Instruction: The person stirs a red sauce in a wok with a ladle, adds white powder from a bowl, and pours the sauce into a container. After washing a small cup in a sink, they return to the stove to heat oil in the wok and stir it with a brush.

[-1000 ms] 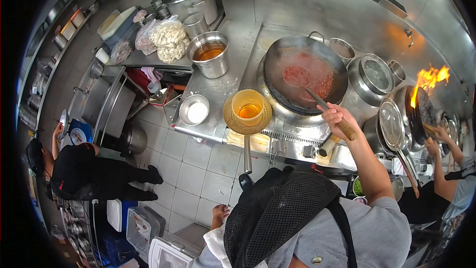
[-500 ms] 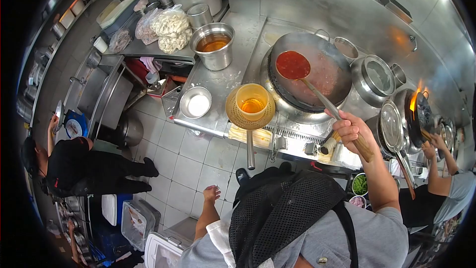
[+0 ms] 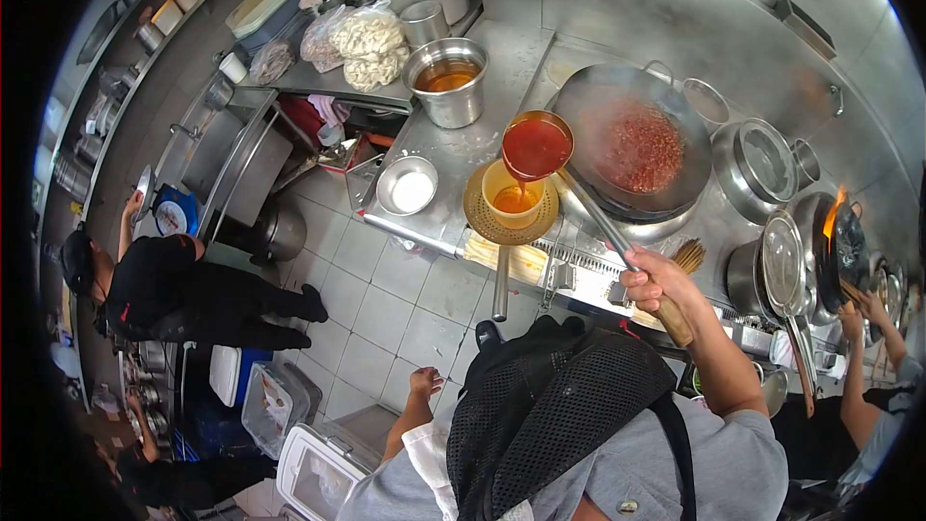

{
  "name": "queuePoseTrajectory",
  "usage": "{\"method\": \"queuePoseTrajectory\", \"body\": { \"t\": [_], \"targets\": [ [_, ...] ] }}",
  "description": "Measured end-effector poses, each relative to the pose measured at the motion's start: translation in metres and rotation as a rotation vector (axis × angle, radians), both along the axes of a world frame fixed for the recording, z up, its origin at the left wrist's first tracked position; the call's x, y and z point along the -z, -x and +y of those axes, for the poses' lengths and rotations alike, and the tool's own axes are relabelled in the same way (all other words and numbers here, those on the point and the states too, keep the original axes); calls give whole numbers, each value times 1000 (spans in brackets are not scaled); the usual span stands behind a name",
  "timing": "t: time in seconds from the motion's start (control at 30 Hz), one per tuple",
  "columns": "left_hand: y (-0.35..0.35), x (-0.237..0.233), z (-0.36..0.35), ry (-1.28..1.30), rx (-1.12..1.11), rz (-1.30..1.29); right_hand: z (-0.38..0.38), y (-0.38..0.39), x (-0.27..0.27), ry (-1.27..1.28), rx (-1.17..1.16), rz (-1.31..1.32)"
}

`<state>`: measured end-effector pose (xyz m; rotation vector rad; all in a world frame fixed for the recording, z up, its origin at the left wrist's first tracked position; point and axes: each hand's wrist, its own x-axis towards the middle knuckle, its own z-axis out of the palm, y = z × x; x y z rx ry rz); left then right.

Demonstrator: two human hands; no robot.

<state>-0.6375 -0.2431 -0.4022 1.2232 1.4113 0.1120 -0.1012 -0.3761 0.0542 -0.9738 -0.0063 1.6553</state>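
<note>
A steel pot of amber liquid stands beside bagged noodles, a shallow bowl nearby.

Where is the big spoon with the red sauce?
In the head view, the right hand holds the ladle over the yellow tub, just left of the wok.

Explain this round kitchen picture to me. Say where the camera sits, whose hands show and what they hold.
It is one wide-angle camera worn on a cook's head, looking down, so the edges curve. The cook's right hand grips a long ladle full of red liquid, tipped over a yellow cup that sits in a strainer on the steel counter. The left hand hangs empty. A wok of red sauce stands beside. A person in black works at the left.
</note>
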Motion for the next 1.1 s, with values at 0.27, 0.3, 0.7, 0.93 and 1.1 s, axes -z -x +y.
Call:
{"method": "queuePoseTrajectory", "body": {
  "t": [0.27, 0.3, 0.7, 0.93, 1.1],
  "targets": [
    [13, -20, -20, 89, -17, 111, -1, 4, 26, 43, -83, -340],
    [12, -22, -20, 87, -16, 112, -2, 4, 25, 42, -82, -339],
    [-16, -8, 17, 43, 1, 48, -18, 9, 26, -132, -231, -923],
    [-30, -2, 32, 142, -143, -67, -15, 25, 63, -24, -211, -733],
    [-41, -15, 27, 279, -328, -49, -18, 10, 64, 23, -30, -85]
  ]
}}
